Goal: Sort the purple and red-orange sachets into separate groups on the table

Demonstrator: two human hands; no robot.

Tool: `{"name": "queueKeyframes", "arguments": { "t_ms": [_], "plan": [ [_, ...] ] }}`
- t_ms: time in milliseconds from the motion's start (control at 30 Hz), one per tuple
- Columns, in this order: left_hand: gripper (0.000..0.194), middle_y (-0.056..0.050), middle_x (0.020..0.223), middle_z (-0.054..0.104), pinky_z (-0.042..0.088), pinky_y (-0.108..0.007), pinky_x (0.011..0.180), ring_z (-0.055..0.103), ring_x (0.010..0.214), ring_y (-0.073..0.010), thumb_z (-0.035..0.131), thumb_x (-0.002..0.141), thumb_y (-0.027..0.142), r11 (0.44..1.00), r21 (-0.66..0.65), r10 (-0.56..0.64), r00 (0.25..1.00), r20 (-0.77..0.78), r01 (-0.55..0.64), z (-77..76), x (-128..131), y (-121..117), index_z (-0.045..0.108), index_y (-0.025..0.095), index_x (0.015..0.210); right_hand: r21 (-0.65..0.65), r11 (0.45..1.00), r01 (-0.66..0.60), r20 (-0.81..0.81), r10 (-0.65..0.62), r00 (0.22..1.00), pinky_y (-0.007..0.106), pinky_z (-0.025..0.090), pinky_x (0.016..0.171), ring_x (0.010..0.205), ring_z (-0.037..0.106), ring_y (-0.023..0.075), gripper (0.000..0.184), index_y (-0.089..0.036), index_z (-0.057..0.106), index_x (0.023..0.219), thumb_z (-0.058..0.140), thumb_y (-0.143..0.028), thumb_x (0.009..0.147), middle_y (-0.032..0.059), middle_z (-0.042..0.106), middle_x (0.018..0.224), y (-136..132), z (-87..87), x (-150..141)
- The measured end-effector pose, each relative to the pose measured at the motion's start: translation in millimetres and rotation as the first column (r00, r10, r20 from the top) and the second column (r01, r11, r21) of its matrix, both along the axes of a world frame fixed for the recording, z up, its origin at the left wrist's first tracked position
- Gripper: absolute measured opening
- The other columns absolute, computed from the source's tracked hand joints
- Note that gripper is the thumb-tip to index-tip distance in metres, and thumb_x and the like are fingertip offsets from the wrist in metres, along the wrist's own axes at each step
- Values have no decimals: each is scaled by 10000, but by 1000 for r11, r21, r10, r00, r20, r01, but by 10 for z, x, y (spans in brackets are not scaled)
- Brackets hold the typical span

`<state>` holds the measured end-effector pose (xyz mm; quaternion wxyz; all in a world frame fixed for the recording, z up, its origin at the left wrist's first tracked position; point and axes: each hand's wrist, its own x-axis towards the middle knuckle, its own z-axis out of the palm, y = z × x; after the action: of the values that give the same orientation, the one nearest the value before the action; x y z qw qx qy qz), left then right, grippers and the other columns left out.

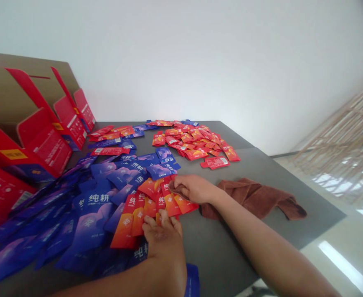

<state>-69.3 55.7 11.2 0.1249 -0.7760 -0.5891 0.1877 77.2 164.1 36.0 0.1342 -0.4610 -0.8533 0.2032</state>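
My right hand (192, 187) is closed on one end of a brown cloth (249, 194); the rest of it trails rightward over the grey tabletop. That fist is at the right edge of a fanned group of red-orange packets (150, 206). My left hand (164, 237) lies on the lower edge of these packets, fingers spread and slightly bent. The red-orange packets rest on a large heap of blue-purple packets (91, 222), which spreads to the left and partly under my left forearm.
Open red boxes (45, 144) with raised flaps stand in a row along the left. A second pile of red packets (196, 142) lies at the far side, near the white wall (200, 62). The grey table (299, 231) ends at the right, above a shiny floor.
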Motion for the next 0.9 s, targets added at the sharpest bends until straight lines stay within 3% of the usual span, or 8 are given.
{"name": "queueKeyframes", "arguments": {
  "t_ms": [67, 133, 267, 300, 400, 600, 800, 900],
  "plan": [
    [629, -143, 1400, 520, 488, -583, 886, 566, 1152, -437, 306, 826, -62, 1000, -25, -4, 1000, 11, 4, 7, -7, 16, 617, 270, 1261, 6, 997, 70, -51, -70, 996, 219, 390, 712, 817, 584, 136, 197, -193, 620, 942, 479, -112, 830, 16, 684, 944, 80, 26, 151],
    [637, -150, 1381, 540, 495, -566, 873, 573, 1139, -439, 283, 823, -70, 999, -25, -20, 999, 25, 20, 38, -6, 19, 629, 254, 1250, 53, 959, 279, -62, -276, 959, 233, 412, 727, 830, 594, 153, 230, -185, 626, 976, 466, -117, 826, 32, 689, 932, 181, 91, 457],
    [639, -156, 1367, 556, 477, -549, 904, 567, 1153, -430, 257, 833, -75, 1000, 19, 16, 1000, 27, -17, 136, 15, 3, 653, 245, 1219, 113, 714, 691, 43, -698, 714, 283, 443, 758, 893, 615, 204, 387, -197, 615, 1164, 484, -137, 805, 80, 688, 1037, 342, 152, 1248],
    [641, -156, 1377, 547, 471, -551, 914, 558, 1164, -431, 254, 834, -74, 1000, 2, 29, 999, 31, -29, 160, 18, 6, 646, 244, 1229, 97, 682, 725, 93, -731, 676, 290, 449, 765, 905, 617, 210, 440, -197, 597, 1214, 507, -137, 788, 89, 678, 1075, 360, 134, 1403],
    [663, -150, 1415, 508, 471, -553, 921, 534, 1191, -432, 251, 827, -74, 990, -134, 45, 998, 50, -38, 201, 14, 35, 598, 258, 1284, -50, 719, 693, 219, -669, 710, 253, 466, 703, 829, 632, 176, 524, -175, 555, 1270, 531, -108, 750, 79, 684, 1037, 369, 44, 1635],
    [627, -145, 1406, 520, 464, -588, 917, 530, 1194, -443, 283, 845, -53, 996, -72, 55, 996, 67, -51, 9, 16, 58, 608, 271, 1272, -75, 818, 570, 354, -512, 782, 237, 461, 660, 783, 638, 162, 360, -192, 638, 1105, 588, -157, 751, 56, 700, 966, 311, 66, 1374],
    [567, -142, 1392, 541, 452, -613, 910, 534, 1189, -452, 368, 850, -29, 998, 14, 58, 996, 72, -59, -158, 39, 45, 639, 291, 1231, 102, 816, 569, 453, -548, 703, 347, 461, 702, 894, 646, 284, 286, -160, 670, 1049, 574, -283, 810, 182, 688, 1017, 273, 118, 704],
    [545, -173, 1394, 527, 432, -633, 922, 527, 1193, -464, 404, 843, -31, 997, -8, 83, 989, 124, -83, -131, 46, 45, 642, 275, 1227, 126, 837, 533, 463, -525, 714, 333, 451, 683, 849, 649, 271, 217, -169, 690, 930, 540, -281, 820, 164, 699, 938, 249, 194, 526]
  ]
}}
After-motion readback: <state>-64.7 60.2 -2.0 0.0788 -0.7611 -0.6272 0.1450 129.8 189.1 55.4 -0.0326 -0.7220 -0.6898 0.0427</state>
